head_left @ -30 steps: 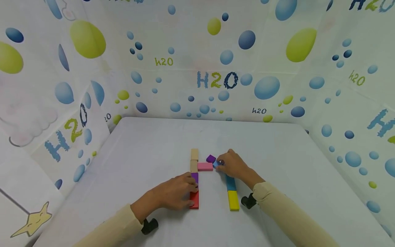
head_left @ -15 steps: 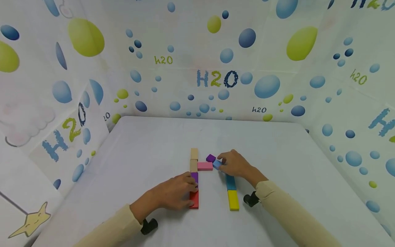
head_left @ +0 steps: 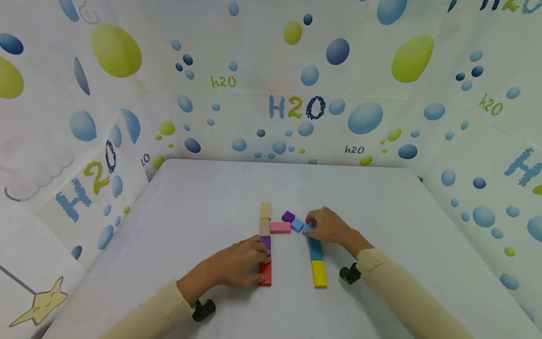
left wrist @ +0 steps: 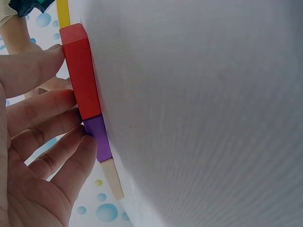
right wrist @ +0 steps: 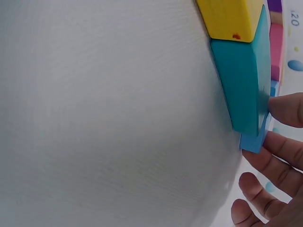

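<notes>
My left hand point(head_left: 239, 262) rests its fingertips along the red block point(left wrist: 84, 73) and the purple block point(left wrist: 98, 138). With thumb and fingers, my right hand point(head_left: 332, 227) pinches a light blue block point(right wrist: 251, 143) at the far end of the teal block point(head_left: 315, 249). Another light blue block point(head_left: 297, 225) lies angled just left of it, with a pink block point(head_left: 280, 227) further left. A yellow block point(head_left: 319, 274) continues the teal one toward me. Two plain wooden blocks, a far one point(head_left: 265, 210) and a nearer one point(head_left: 264, 227), line up beyond the purple block.
A small dark purple block point(head_left: 288, 216) lies behind the pink and light blue blocks. All the blocks sit on a white-covered table point(head_left: 203, 197). Behind it rises a printed backdrop point(head_left: 254, 61) with bubbles and lettering.
My right hand has shifted to the right, off the angled light blue block, to the light blue one at the teal block's end. My left hand has stayed in place.
</notes>
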{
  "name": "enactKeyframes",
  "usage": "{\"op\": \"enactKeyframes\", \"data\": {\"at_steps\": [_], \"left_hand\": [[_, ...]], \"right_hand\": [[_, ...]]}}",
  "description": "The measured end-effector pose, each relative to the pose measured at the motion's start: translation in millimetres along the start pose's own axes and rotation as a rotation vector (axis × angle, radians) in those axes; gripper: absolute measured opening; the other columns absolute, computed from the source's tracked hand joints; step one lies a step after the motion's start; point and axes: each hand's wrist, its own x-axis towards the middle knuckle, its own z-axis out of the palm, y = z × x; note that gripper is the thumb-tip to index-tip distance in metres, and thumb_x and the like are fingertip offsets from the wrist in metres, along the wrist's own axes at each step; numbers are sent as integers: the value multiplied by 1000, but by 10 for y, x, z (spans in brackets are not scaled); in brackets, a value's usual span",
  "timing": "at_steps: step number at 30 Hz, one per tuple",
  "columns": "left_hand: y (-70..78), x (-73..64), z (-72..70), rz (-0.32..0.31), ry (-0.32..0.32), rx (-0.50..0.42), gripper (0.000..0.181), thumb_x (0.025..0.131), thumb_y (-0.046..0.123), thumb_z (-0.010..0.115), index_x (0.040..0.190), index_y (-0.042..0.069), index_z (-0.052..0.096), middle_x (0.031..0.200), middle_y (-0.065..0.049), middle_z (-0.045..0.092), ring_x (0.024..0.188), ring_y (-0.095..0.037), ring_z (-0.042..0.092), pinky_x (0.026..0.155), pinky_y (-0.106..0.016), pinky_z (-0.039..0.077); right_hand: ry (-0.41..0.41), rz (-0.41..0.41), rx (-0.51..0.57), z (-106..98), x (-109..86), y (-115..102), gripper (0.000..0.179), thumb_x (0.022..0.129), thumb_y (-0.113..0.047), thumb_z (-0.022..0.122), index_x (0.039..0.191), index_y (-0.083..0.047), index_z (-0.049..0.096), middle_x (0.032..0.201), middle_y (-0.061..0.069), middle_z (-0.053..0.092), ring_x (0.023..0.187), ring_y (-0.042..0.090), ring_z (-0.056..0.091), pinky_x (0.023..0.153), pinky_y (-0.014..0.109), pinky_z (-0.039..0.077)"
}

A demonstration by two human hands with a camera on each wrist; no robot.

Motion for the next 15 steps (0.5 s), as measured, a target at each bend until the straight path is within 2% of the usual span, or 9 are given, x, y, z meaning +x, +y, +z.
{"op": "enactKeyframes", "data": {"at_steps": [10,15], "left_hand": [[1,-3,-1,-5,-2,-2,42,91,35,75,125,11,73,128,-3,65,121,-17,53,98,-31,53],[5,-3,-13,-10,-5,-4,42,90,36,75,125,12,73,128,-3,65,121,-17,54,98,-31,53]], "right_hand": [[-11,17,-1,-3,5,-30,29,89,-24,76,112,-8,72,93,2,64,91,20,54,84,36,55],[4,16,-22,13,-2,-69,33,90,-27,74,118,-10,71,102,4,66,98,20,53,86,37,55]]}}
